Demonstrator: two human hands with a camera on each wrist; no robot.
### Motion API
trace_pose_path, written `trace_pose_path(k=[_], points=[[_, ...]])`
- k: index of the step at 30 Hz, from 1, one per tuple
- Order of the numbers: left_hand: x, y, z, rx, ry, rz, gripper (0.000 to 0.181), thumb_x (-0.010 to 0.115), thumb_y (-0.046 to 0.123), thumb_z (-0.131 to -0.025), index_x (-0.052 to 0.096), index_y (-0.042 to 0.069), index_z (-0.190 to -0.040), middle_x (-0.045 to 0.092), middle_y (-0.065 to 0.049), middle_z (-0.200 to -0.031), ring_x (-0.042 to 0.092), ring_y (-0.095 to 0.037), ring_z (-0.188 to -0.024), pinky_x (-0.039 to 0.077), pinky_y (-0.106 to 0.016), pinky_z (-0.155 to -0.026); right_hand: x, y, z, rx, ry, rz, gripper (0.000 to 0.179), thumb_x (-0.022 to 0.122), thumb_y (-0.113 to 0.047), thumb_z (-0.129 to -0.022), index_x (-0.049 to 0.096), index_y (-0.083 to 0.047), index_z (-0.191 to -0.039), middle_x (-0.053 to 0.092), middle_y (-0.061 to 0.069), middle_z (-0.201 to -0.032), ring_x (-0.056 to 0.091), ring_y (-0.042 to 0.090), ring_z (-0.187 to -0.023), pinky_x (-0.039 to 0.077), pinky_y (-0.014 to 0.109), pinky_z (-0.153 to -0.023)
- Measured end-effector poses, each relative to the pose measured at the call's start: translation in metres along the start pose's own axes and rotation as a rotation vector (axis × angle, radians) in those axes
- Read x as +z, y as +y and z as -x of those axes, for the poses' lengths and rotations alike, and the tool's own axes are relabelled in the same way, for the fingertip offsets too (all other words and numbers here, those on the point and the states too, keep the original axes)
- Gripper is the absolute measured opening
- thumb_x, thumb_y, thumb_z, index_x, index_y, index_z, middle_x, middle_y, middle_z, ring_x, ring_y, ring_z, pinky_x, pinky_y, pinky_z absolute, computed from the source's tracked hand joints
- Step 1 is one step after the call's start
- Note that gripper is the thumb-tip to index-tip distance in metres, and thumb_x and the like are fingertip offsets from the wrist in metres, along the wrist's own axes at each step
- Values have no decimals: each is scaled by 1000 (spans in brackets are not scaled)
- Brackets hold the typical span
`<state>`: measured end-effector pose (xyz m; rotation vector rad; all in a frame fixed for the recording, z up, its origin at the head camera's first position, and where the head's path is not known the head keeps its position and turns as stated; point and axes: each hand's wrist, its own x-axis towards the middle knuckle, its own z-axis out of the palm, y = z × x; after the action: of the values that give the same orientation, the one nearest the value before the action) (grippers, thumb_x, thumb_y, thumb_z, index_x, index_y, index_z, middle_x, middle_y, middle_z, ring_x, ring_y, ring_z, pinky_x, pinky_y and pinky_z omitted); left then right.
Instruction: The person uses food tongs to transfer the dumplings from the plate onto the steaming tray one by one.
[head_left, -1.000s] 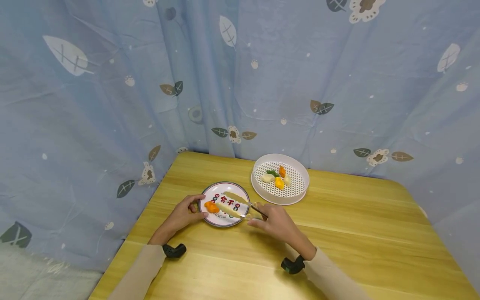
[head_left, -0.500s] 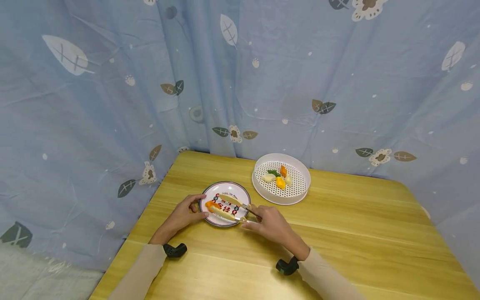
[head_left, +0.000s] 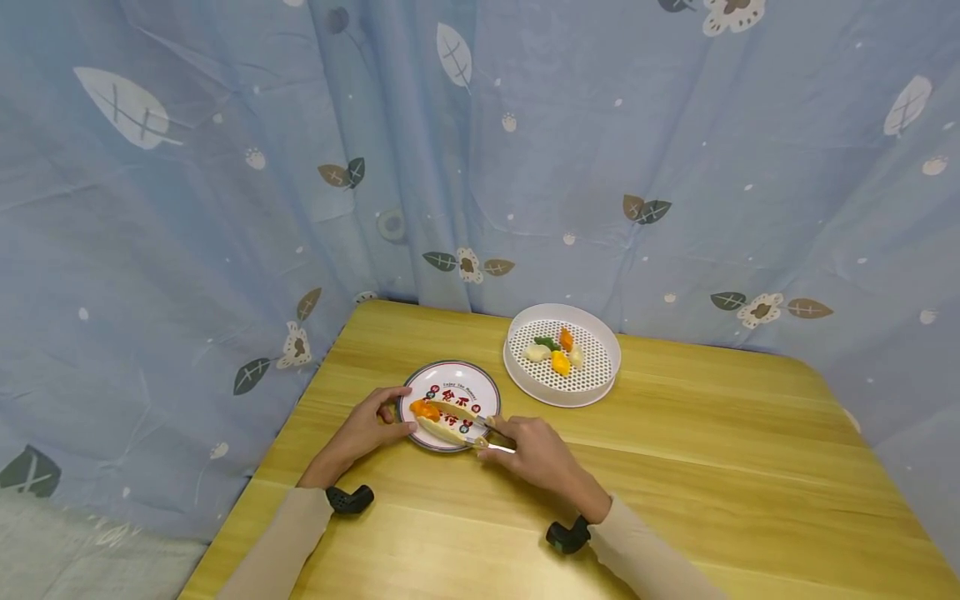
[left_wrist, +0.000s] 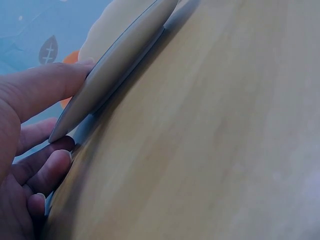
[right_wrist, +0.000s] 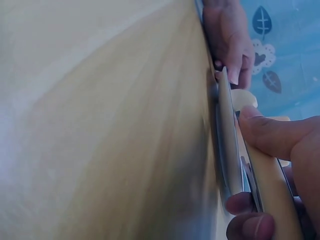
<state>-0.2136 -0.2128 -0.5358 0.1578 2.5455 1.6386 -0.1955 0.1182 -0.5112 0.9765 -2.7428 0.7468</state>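
Observation:
A white plate (head_left: 463,377) with red printed characters lies on the table. My left hand (head_left: 367,429) pinches its left rim, thumb on the edge and fingertips below it in the left wrist view. My right hand (head_left: 542,450) grips metal tongs (head_left: 441,431) with pale, broad tips, reaching over the plate from the right. The tips are spread, one on each side of an orange dumpling-shaped piece (head_left: 424,409) near the plate's left side. In the right wrist view, the thumb lies along the tongs' handle (right_wrist: 272,187), close to the plate's edge (right_wrist: 229,130).
Behind the plate to the right stands a round white steamer basket (head_left: 525,387) with a perforated floor. In it lie several small pieces, among them a yellow one (head_left: 560,363), an orange one (head_left: 566,338) and a green one (head_left: 547,342). A blue patterned curtain (head_left: 570,167) hangs along the table's back edge.
My right hand has moved left with the tongs, bringing their tips from right of the orange piece to either side of it. The left hand has stayed at the plate's rim.

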Motion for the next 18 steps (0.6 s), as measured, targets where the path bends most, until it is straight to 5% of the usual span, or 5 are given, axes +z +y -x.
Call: trace_pose_path(k=[18], points=[[-1, 0, 1, 16, -12, -2, 67, 87, 30, -86, 58, 15, -144, 49, -11, -101, 45, -25, -90, 38, -33, -75, 2, 0, 6, 18, 46, -16, 61, 79, -47, -89, 70, -5, -132, 55, -11, -71, 45, 5, -61, 39, 23, -56]])
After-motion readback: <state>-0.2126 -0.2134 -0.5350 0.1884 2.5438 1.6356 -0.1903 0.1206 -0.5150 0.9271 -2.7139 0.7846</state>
